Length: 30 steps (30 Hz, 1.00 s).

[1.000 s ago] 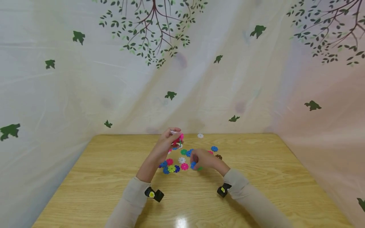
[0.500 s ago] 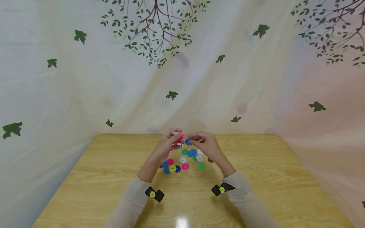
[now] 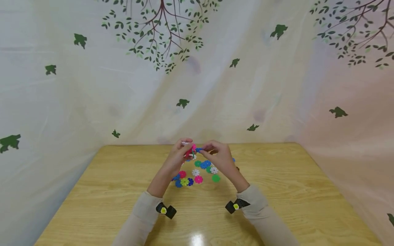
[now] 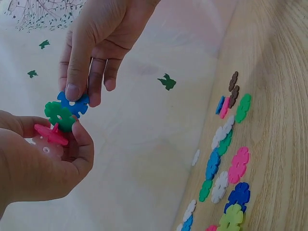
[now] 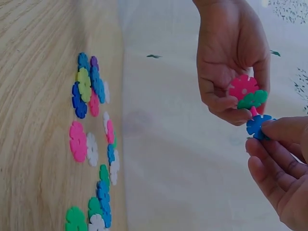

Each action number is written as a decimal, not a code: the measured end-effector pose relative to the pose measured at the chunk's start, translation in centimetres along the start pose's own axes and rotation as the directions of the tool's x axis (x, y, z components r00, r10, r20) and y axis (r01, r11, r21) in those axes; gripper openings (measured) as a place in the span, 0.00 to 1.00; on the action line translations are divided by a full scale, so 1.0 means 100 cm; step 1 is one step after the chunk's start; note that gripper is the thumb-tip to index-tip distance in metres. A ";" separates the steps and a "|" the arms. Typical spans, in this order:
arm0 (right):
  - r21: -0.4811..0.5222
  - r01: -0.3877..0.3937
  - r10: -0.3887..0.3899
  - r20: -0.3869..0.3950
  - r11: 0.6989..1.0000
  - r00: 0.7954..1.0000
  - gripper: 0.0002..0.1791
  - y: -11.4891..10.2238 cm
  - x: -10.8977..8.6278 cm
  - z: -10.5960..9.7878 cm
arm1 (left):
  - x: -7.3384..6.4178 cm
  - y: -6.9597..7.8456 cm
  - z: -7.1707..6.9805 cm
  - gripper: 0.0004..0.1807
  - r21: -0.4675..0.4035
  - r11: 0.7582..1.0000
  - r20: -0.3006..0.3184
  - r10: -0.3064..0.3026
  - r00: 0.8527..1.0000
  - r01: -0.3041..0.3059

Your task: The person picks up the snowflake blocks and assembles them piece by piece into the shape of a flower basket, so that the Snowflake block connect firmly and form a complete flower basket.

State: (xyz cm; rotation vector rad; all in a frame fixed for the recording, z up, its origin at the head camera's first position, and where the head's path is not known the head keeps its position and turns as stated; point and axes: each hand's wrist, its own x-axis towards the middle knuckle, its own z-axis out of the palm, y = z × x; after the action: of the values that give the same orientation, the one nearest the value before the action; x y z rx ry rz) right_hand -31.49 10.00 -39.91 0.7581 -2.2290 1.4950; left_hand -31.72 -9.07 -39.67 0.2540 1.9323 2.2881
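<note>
My left hand [image 3: 179, 158] grips a small cluster of joined flower-shaped interlocking discs above the table's far part. In the left wrist view the cluster has a green disc [image 4: 58, 114], a bright pink disc [image 4: 50, 134] and a pale pink disc [image 4: 47, 148]. Between thumb and fingers, my right hand [image 3: 219, 158] pinches a blue notched disc [image 5: 256, 128]. Its edge meets the cluster beside the green disc; whether their slots are engaged, I cannot tell. Fingers of the left hand hide part of the cluster.
Loose discs lie spread on the wooden table [image 3: 107, 191] under the hands, among them a pink disc [image 3: 198, 179], a green disc [image 3: 216, 178], a yellow disc [image 3: 184, 181] and a white disc [image 3: 195, 172]. A printed cloth [image 3: 147, 112] hangs behind the table.
My right hand has picked up a blue disc from the table and raised it leftward to the cluster. The left hand has stayed nearly still, keeping its grip.
</note>
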 end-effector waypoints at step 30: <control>0.064 0.073 -0.062 -0.162 0.995 0.985 0.04 -0.031 -0.008 0.015 | 0.000 0.003 0.004 0.09 -0.084 0.996 -0.009 -0.010 1.000 0.009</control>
State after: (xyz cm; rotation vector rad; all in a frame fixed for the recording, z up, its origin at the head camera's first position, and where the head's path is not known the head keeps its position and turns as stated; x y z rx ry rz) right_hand -28.92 7.88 -38.63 0.7006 -2.0236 1.5505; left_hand -31.65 -8.72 -39.27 0.2241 1.8317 2.3620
